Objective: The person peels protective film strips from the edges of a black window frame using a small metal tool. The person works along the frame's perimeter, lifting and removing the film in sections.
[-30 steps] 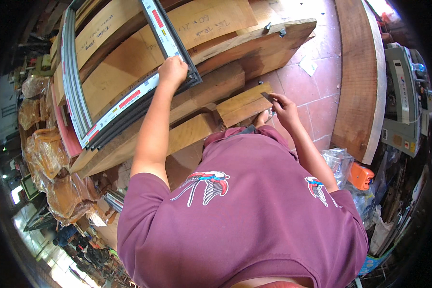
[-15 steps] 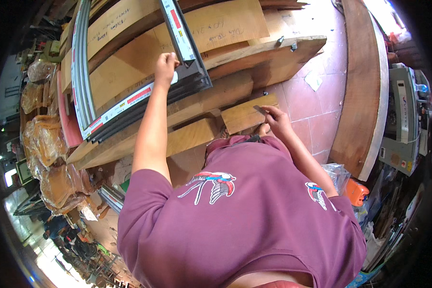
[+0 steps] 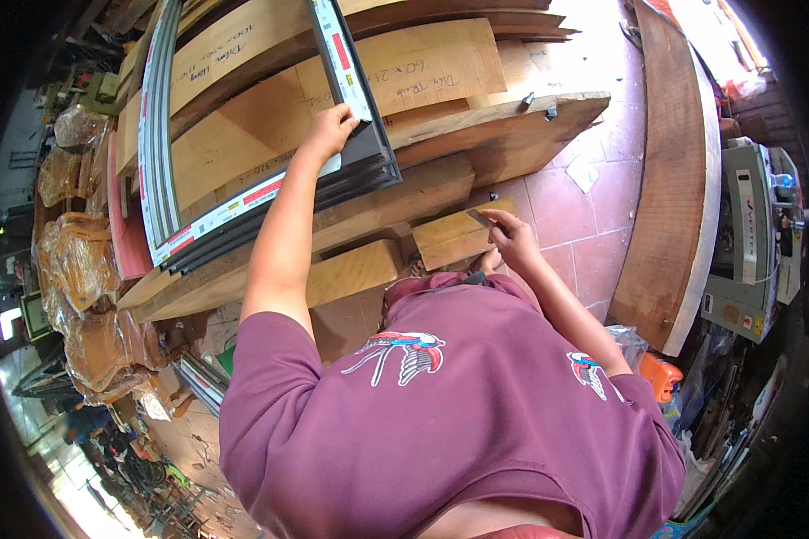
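Frame [image 3: 368,154] of dark metal lies over wooden boards [image 3: 440,67], white film [image 3: 265,191] along its bars. The left hand [image 3: 329,131] is at its near right corner — curled in, right by the film's end, though whether it grips that I cannot tell. The right hand [image 3: 515,241] pinches a thin dark strip [image 3: 482,217].

Limits of visibility
Dark frame [image 3: 234,208] — far end cut off by the view's upper edge; thin flat piece [image 3: 479,217] — partly covered by the right hand [image 3: 515,241], too small to identify.
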Action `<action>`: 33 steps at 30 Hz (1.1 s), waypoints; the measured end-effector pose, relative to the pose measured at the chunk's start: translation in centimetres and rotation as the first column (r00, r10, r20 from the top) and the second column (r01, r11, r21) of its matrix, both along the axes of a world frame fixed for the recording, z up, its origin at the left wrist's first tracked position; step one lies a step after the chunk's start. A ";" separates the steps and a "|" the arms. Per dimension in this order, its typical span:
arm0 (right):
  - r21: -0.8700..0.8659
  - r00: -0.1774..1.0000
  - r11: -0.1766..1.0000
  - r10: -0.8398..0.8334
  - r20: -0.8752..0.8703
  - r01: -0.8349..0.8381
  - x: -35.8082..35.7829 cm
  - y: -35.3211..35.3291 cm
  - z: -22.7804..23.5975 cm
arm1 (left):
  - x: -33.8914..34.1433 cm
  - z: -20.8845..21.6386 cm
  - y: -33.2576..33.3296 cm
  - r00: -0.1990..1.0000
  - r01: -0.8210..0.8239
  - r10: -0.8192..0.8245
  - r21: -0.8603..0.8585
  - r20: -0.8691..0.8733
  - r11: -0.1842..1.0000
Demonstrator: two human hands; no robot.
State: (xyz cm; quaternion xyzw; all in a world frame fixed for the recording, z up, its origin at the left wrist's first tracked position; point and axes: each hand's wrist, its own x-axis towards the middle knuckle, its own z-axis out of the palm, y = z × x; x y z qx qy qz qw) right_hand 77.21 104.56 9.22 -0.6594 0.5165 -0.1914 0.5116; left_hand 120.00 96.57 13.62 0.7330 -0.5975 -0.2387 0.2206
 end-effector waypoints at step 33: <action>-0.089 0.948 0.959 0.280 0.150 -0.269 24.6 -14.1 1.0 | -1.3 5.8 -2.3 0.919 0.196 -0.205 0.060 0.338 0.979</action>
